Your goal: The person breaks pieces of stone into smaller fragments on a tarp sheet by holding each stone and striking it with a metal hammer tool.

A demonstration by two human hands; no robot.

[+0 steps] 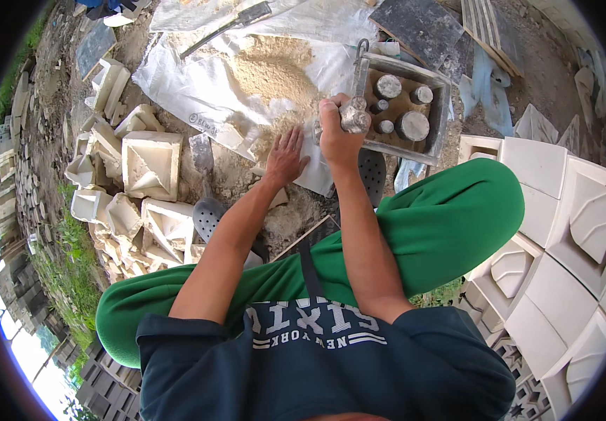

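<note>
My left hand (pixel 287 158) rests palm down, its fingers stretched out at the edge of the pale sand. My right hand (pixel 340 137) is closed round a grey, lumpy tool with a knobbed end (pixel 354 118); its exact kind is unclear. That tool is beside the left wall of a rectangular mould box (pixel 443 119). Inside the box, several round grey cylinders of differing widths, among them a large one (pixel 412 126), stand in brown material. Beyond my left hand, a heap of sand (pixel 271 67) lies on a white plastic sheet (pixel 183 88).
A trowel (pixel 202 153) lies left of my left hand. A long-handled tool (pixel 247 15) crosses the sheet. Cast pale blocks (pixel 152 163) are piled at the left; larger ones (pixel 545 316) stand stacked at the right. A dark board (pixel 422 31) lies behind the box.
</note>
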